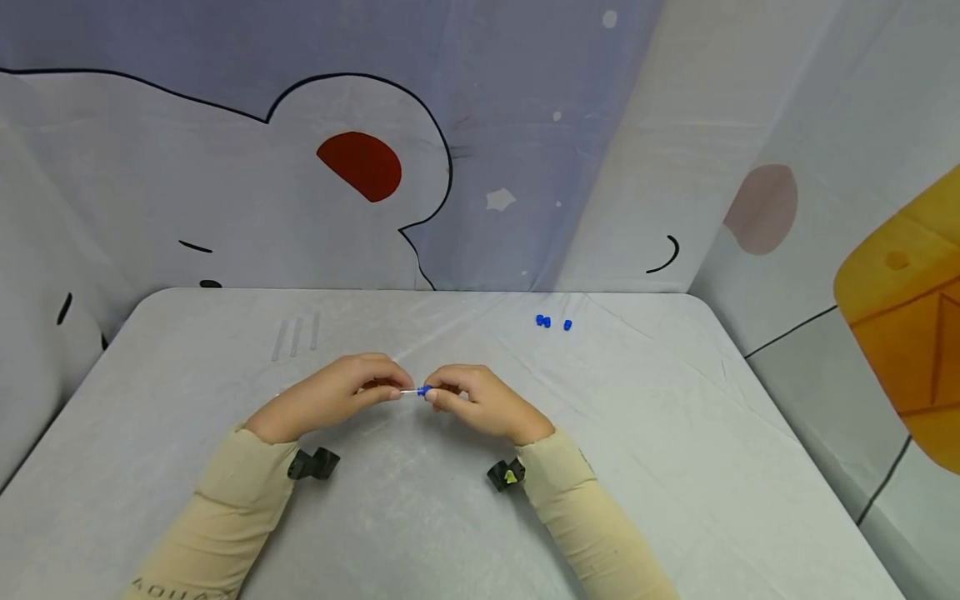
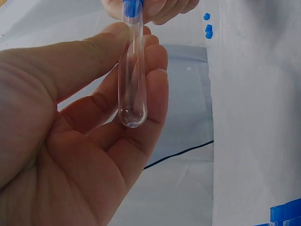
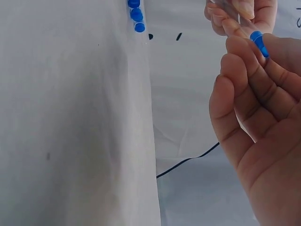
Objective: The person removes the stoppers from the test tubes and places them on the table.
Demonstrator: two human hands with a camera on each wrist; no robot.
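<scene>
Left hand [image 2: 70, 136] pinching tube [image 2: 131, 80], right hand [image 3: 258, 122] pinching cap [image 3: 258, 41].

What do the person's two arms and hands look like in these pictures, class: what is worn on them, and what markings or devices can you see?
Both arms wear long, close-fitting cream sleeves, the left sleeve and the right sleeve, ending at the wrists. Dark lettering runs along the left sleeve near the bottom edge of the head view. A small black camera unit sits under each wrist, left and right, the right one showing a yellow mark. The left hand and right hand are bare, with no gloves.

Clear tube [image 2: 131, 80], blue cap [image 2: 132, 8], blue caps [image 1: 551, 322] on grey table [image 1: 660, 433]
</scene>
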